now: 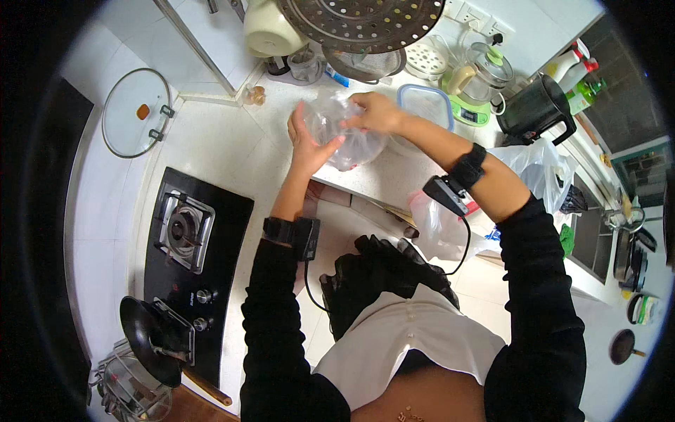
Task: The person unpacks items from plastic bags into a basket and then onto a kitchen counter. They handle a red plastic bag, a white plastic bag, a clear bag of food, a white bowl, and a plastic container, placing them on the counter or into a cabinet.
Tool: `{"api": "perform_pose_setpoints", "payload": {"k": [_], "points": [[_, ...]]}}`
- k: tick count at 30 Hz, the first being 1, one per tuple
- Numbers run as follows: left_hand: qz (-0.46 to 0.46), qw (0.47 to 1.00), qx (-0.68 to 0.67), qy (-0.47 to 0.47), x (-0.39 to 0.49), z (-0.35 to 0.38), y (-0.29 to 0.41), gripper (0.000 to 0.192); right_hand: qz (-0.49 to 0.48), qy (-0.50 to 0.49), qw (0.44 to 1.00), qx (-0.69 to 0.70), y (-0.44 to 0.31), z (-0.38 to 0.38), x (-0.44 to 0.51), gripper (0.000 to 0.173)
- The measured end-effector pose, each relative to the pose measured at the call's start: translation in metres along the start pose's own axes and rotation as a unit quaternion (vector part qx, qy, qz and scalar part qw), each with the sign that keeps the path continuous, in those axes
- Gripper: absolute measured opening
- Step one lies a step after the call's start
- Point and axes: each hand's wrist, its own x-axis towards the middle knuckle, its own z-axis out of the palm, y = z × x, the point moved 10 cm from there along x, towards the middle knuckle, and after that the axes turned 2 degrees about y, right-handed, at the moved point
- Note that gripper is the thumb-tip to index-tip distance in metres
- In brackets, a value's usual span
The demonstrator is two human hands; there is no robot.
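Over the white countertop (237,142), a clear plastic bag (358,145) is between my two hands. My left hand (311,145) supports its left side, with the thumb spread across the front and the fingers up. My right hand (377,113) pinches the upper part of the bag with thumb and fingers. Whatever the bag holds cannot be made out; a small red patch shows at its lower edge. Just right of the bag lies a clear container with a blue rim (425,88), partly covered by my right forearm.
A black gas hob (232,211) with a wok (142,337) stands at left. A perforated metal steamer plate (369,18) hangs into view above. Behind are a sieve (364,66), a glass kettle (482,74) on a green base and a black kettle (535,108). Plastic bags (543,169) lie near the sink (590,237).
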Motion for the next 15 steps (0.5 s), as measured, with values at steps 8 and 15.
{"api": "perform_pose_setpoints", "payload": {"k": [8, 15], "points": [[0.11, 0.972, 0.064, -0.199, 0.028, 0.045, 0.025, 0.041, -0.112, 0.036, 0.99, -0.075, -0.017, -0.045, -0.023, 0.03], [-0.193, 0.945, -0.251, -0.079, 0.032, 0.018, -0.033, 0.029, -0.182, 0.091, 0.979, -0.03, -0.027, -0.058, -0.038, 0.018]]}}
